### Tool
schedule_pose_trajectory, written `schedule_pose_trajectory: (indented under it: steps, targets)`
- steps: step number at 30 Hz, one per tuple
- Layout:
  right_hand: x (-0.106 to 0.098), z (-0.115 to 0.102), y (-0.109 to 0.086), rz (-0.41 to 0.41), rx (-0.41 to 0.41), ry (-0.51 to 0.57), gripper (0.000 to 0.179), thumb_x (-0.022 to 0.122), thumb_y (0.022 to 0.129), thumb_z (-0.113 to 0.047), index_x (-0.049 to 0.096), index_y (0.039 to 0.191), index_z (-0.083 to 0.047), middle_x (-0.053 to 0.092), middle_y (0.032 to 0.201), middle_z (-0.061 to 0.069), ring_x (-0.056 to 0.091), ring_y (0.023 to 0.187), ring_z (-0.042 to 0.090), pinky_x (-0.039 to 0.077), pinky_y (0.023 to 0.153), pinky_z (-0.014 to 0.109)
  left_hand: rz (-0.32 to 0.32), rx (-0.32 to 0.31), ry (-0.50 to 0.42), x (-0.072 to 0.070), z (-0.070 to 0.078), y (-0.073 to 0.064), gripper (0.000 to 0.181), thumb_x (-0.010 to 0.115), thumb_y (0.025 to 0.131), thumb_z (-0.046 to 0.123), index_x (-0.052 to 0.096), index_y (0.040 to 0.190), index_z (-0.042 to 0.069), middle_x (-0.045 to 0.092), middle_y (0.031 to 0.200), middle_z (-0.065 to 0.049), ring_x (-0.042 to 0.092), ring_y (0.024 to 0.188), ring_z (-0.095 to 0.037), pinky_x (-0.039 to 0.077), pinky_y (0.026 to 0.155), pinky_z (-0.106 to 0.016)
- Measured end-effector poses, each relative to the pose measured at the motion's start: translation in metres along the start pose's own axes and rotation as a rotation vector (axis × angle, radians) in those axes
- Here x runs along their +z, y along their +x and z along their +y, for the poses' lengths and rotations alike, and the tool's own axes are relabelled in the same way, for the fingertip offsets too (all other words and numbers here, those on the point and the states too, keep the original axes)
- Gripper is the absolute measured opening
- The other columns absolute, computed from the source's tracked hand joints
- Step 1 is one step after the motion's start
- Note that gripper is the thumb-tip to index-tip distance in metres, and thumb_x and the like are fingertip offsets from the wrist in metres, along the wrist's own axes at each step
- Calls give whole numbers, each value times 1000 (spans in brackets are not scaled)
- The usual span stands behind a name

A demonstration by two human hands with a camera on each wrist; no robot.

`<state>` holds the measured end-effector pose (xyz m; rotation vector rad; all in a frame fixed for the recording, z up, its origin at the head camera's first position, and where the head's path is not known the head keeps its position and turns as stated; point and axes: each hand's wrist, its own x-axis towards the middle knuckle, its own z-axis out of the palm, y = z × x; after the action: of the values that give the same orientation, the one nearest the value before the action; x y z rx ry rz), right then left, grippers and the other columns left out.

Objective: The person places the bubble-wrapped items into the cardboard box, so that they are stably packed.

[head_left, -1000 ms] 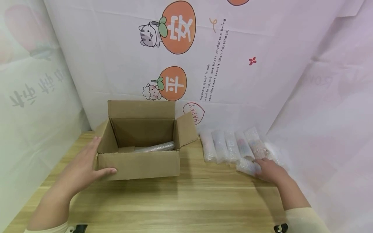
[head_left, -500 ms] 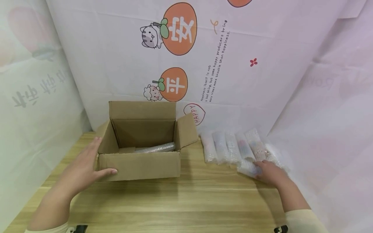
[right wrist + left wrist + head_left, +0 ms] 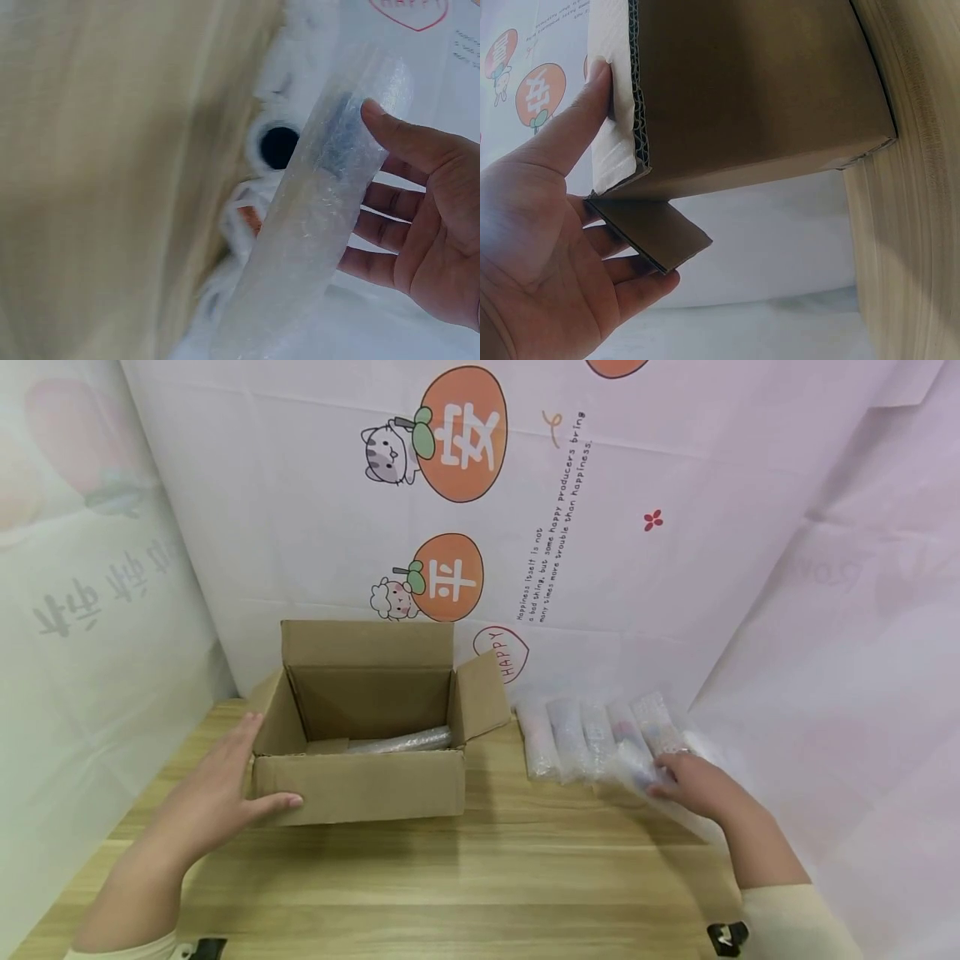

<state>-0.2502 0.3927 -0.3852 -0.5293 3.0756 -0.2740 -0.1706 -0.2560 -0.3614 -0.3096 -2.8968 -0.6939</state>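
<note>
An open cardboard box point(image 3: 360, 787) stands at the left of the table, with a bubble-wrapped item point(image 3: 408, 742) lying inside. My left hand point(image 3: 206, 793) holds the box's near left corner, thumb on the front flap point(image 3: 615, 142) and fingers behind the small side flap point(image 3: 660, 232). At the right, my right hand point(image 3: 697, 785) grips a bubble-wrapped tube-shaped package point(image 3: 315, 202), thumb on one side and fingers on the other. Something blue shows through its wrap; what it is stays unclear. The package is tilted and raised in front of a row of similar wrapped packages point(image 3: 570, 739).
White printed cloth point(image 3: 600, 568) closes off the back and both sides. The wooden table point(image 3: 450, 885) extends in front of the box. A raised right flap point(image 3: 482, 693) sticks out from the box towards the packages.
My right hand has lifted the front bubble-wrapped package off the table, slightly up and to the left. My left hand and the box have kept their place.
</note>
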Motion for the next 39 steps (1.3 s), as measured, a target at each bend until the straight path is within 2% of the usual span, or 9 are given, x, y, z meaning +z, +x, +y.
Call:
schedule_pose_trajectory:
  steps: [4, 8, 11, 16, 21, 24, 29, 34, 39]
  targets:
    - [-11, -8, 8, 24, 3, 15, 37, 73, 88, -35, 63, 104, -3, 61, 91, 7, 54, 79, 21, 46, 68, 42, 2, 3, -5, -1, 1, 0, 127, 66, 75, 73, -7, 158, 11, -3, 163, -22, 12, 144, -54, 19, 109, -75]
    - [-22, -19, 15, 37, 1, 19, 37, 71, 89, -36, 61, 104, -3, 58, 89, 7, 52, 77, 21, 44, 66, 41, 3, 6, -5, -1, 1, -1, 127, 66, 75, 73, -7, 158, 11, -3, 163, -22, 11, 144, -54, 17, 109, -74]
    - [-29, -27, 19, 41, -3, 12, 45, 70, 90, -38, 62, 112, 1, 62, 98, 14, 58, 88, 29, 49, 72, 46, 5, 11, -4, 0, 0, -1, 127, 66, 75, 73, -7, 158, 11, -3, 163, -22, 10, 145, -54, 16, 110, -74]
    - [-40, -39, 25, 32, -11, 10, 56, 68, 92, -37, 58, 126, 6, 62, 114, 23, 60, 104, 39, 51, 84, 55, 8, 18, -12, 2, 0, 0, 127, 67, 75, 72, -6, 158, 10, -3, 163, -23, 10, 144, -54, 15, 111, -73]
    - [-53, -54, 36, 48, -46, -16, 44, 70, 91, -34, 63, 115, 2, 60, 93, 10, 53, 83, 24, 45, 71, 41, 5, 18, -16, 1, 1, 0, 126, 67, 76, 72, -7, 158, 11, -4, 163, -22, 10, 145, -54, 16, 110, -74]
    - [-61, -65, 45, 79, -78, -19, 40, 70, 90, -34, 63, 110, 1, 56, 86, 6, 48, 78, 20, 40, 68, 38, 1, 12, -15, 0, 0, -1, 127, 67, 76, 72, -8, 158, 11, -5, 163, -22, 11, 144, -54, 18, 109, -75]
    - [-72, -83, 59, 107, -97, -22, 46, 70, 91, -34, 63, 118, 2, 61, 97, 11, 54, 86, 23, 47, 76, 43, 6, 10, -13, 0, -1, -1, 127, 67, 75, 72, -8, 158, 11, -4, 163, -22, 11, 144, -55, 17, 109, -75]
    - [-81, -101, 73, 109, -105, -20, 49, 69, 91, -36, 62, 122, 1, 61, 104, 15, 56, 91, 26, 49, 81, 47, 13, 17, -15, 3, -2, -1, 127, 67, 75, 72, -7, 158, 11, -3, 163, -23, 12, 143, -55, 16, 110, -74]
    - [-89, -118, 86, 123, -125, -20, 49, 69, 92, -38, 62, 122, -1, 59, 106, 14, 55, 92, 26, 49, 81, 46, 11, 11, -28, 3, -3, -1, 126, 67, 76, 71, -9, 158, 12, -5, 163, -21, 11, 144, -54, 15, 111, -74]
